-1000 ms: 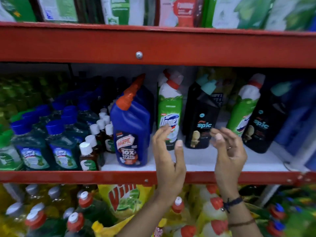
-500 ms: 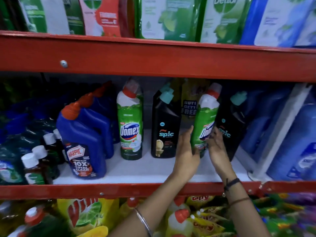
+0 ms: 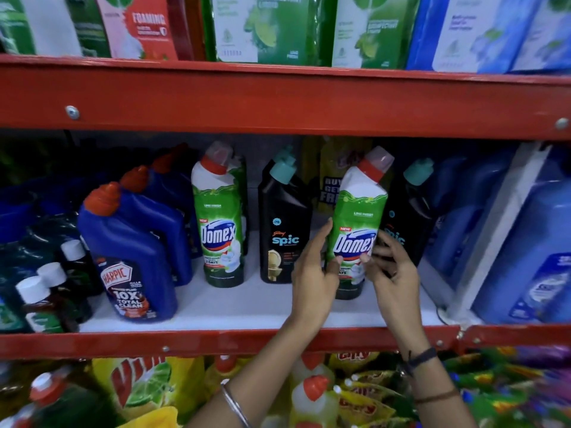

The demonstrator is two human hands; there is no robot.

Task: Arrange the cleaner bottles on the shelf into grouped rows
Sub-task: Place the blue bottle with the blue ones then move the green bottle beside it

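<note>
A green Domex bottle point(image 3: 357, 223) stands tilted on the white shelf board point(image 3: 247, 307), held from both sides. My left hand point(image 3: 312, 273) grips its left side and my right hand point(image 3: 389, 273) grips its right side. A second Domex bottle point(image 3: 219, 223) stands upright further left. A black Spic bottle point(image 3: 282, 230) stands between the two, and another Spic bottle point(image 3: 408, 211) is partly hidden behind the held bottle. Blue Harpic bottles point(image 3: 129, 257) stand in a row at the left.
Small brown bottles with white caps point(image 3: 46, 291) crowd the far left. Large blue bottles point(image 3: 531, 248) fill the right beyond a white divider point(image 3: 494, 223). A red shelf beam point(image 3: 278, 97) runs overhead and another red beam point(image 3: 216, 341) along the front edge. Pouches sit above, yellow packs below.
The view has shifted right. Both hands moved from in front of the black Spic bottle to the right Domex bottle and closed on its sides.
</note>
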